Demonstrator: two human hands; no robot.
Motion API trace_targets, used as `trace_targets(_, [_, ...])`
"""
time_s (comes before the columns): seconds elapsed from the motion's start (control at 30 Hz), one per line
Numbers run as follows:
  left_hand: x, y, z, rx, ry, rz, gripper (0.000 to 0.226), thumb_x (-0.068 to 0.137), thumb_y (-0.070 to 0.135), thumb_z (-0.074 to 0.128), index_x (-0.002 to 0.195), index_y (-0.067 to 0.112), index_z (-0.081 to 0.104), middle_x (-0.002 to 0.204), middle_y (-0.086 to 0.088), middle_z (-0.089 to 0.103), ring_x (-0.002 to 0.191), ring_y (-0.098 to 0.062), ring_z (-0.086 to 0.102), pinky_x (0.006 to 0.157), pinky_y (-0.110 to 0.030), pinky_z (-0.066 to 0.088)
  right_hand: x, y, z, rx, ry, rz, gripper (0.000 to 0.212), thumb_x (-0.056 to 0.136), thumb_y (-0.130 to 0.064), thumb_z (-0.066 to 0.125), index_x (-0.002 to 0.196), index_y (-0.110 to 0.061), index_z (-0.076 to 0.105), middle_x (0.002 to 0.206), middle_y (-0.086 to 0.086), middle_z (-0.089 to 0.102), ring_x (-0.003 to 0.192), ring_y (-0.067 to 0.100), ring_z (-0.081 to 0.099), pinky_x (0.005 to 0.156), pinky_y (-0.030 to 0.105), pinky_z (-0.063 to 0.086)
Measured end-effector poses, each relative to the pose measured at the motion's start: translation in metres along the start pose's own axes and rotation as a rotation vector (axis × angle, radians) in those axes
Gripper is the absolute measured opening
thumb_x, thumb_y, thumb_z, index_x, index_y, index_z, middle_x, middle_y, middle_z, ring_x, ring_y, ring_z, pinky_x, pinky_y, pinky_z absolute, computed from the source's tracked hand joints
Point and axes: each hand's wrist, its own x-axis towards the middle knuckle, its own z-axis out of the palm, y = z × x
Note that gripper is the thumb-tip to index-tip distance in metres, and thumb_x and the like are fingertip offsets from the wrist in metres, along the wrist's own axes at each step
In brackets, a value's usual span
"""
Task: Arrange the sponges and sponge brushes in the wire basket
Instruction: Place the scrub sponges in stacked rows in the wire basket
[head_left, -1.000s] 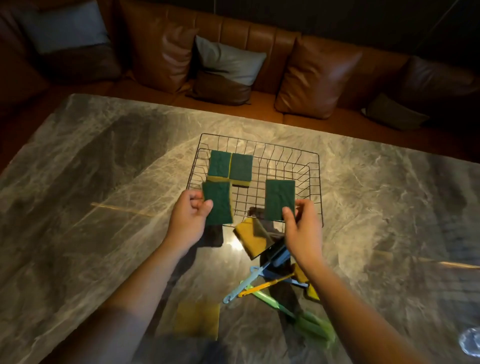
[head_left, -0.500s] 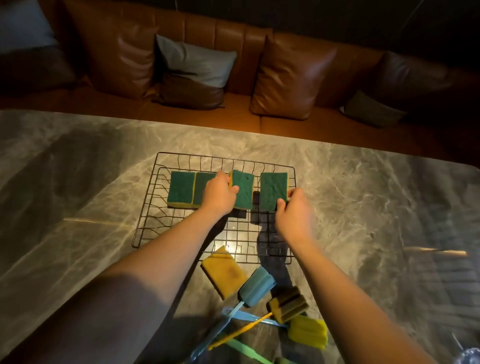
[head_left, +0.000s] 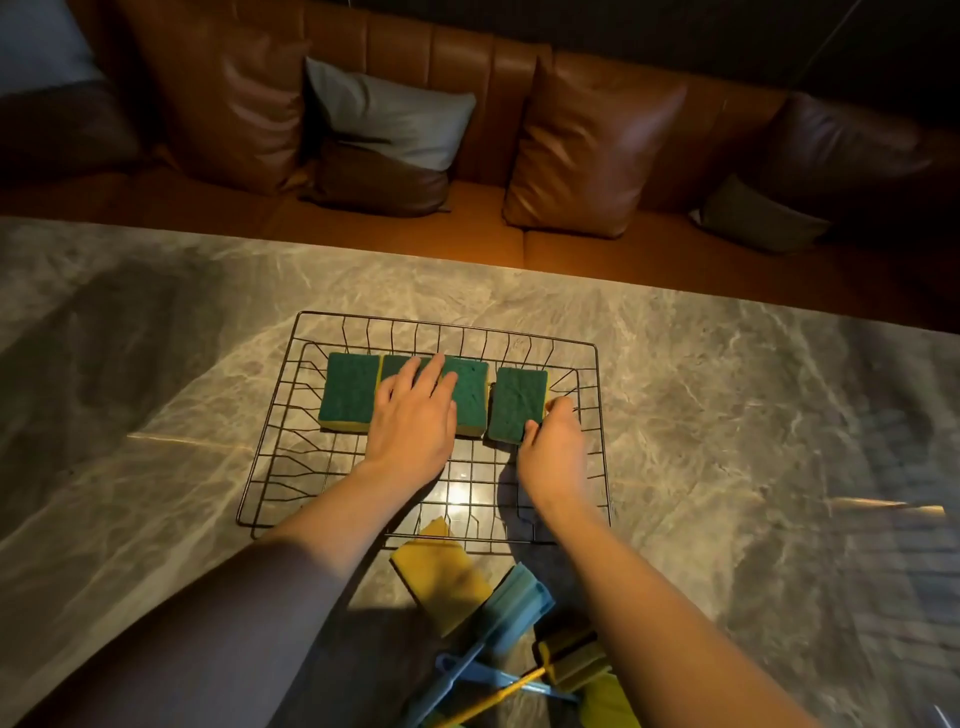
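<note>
— Where the near table edge meets the frame, what lies there?

— A heap of sponge brushes: a blue sponge brush with its foam head toward the basket, a yellow-handled brush crossing it, and part of a third yellow-green head at the bottom edge. Just beyond them a yellow sponge lies flat on the marble table, its far corner touching the near rim of the wire basket.

— And the hands?

— Both reach into the basket. The left hand lies palm down with fingers spread flat, pressing on the second sponge and the third sponge rather than gripping either. The right hand pinches the fourth sponge, thumb at its near corner and fingertips on its right edge.

— How do the sponges sit?

— Four green-topped ones in a row along the far half of the basket, scouring side up, yellow showing at their near edges. The first sponge is at the left, untouched by either hand; the first three are packed side by side, and the fourth sits just apart with a thin gap.

— Beyond that?

— Bare marble, then a brown leather sofa with leather cushions and a grey pillow.
</note>
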Motion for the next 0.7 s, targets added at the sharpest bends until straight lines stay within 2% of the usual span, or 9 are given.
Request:
trace_targets(0.07, [-0.006, -0.005, 0.007, 0.033, -0.096, 0.019, 0.059, 0.104, 0.043, 0.028, 0.158, 0.019, 0.027, 0.168, -0.001, 0.022, 0.155, -0.027, 0.014, 0.122, -0.052, 0.018, -0.001, 0.003, 0.002, 0.051, 0.008, -0.006, 0.024, 0.101, -0.009, 0.05, 0.124, -0.008, 0.046, 0.115, 0.017, 0.06, 0.097, 0.029, 0.061, 0.08, 0.043, 0.054])
trace_targets(0.1, [-0.009, -0.008, 0.011, 0.062, -0.132, 0.035, 0.063, 0.104, 0.047, 0.021, 0.161, 0.021, 0.015, 0.17, 0.001, 0.012, 0.157, -0.026, 0.005, 0.124, -0.052, 0.012, -0.002, 0.004, 0.003, 0.057, 0.01, -0.02, 0.03, 0.101, -0.009, 0.049, 0.131, -0.009, 0.045, 0.118, 0.017, 0.059, 0.101, 0.03, 0.061, 0.085, 0.042, 0.053])
trace_targets(0.2, [-0.012, -0.015, 0.019, 0.105, -0.162, 0.052, 0.065, 0.104, 0.05, 0.011, 0.161, 0.022, -0.004, 0.171, 0.003, -0.005, 0.156, -0.023, -0.01, 0.125, -0.052, 0.001, -0.005, 0.007, 0.007, 0.016, -0.032, -0.069, 0.051, 0.1, -0.014, 0.053, 0.148, -0.013, 0.035, 0.131, 0.016, 0.048, 0.11, 0.028, 0.056, 0.088, 0.029, 0.044])
trace_targets(0.3, [-0.013, -0.012, 0.023, 0.112, -0.144, 0.034, 0.066, 0.104, 0.048, 0.014, 0.161, 0.021, -0.005, 0.171, 0.002, -0.007, 0.156, -0.024, -0.011, 0.125, -0.053, -0.001, -0.006, 0.01, 0.011, -0.036, -0.1, -0.094, 0.067, 0.1, -0.018, 0.055, 0.157, -0.015, 0.021, 0.136, 0.013, 0.041, 0.114, 0.026, 0.054, 0.095, 0.032, 0.046])
trace_targets(0.43, [-0.016, -0.011, 0.025, 0.133, -0.144, 0.015, 0.066, 0.104, 0.049, 0.013, 0.161, 0.021, -0.008, 0.17, 0.003, -0.01, 0.156, -0.024, -0.013, 0.125, -0.054, -0.001, -0.006, 0.012, 0.014, -0.142, -0.153, -0.121, 0.073, 0.103, -0.025, 0.051, 0.16, -0.013, 0.007, 0.136, 0.011, 0.037, 0.112, 0.025, 0.053, 0.097, 0.039, 0.051])
trace_targets(0.57, [-0.014, -0.011, 0.022, 0.125, -0.169, 0.009, 0.068, 0.104, 0.051, 0.013, 0.16, 0.022, -0.011, 0.17, 0.003, -0.012, 0.155, -0.024, -0.015, 0.125, -0.053, -0.003, -0.005, 0.009, 0.015, -0.246, -0.155, -0.108, 0.071, 0.105, -0.031, 0.045, 0.16, -0.013, 0.003, 0.136, 0.011, 0.037, 0.108, 0.028, 0.056, 0.092, 0.044, 0.054])
trace_targets(0.7, [-0.02, -0.011, 0.0, 0.062, -0.168, 0.012, 0.069, 0.103, 0.053, 0.016, 0.162, 0.021, -0.004, 0.171, 0.002, -0.007, 0.156, -0.021, -0.012, 0.126, -0.051, 0.0, -0.006, 0.001, 0.011, -0.326, -0.174, -0.095, 0.077, 0.104, -0.034, 0.047, 0.16, -0.01, 0.0, 0.142, 0.014, 0.033, 0.112, 0.03, 0.057, 0.093, 0.042, 0.054])
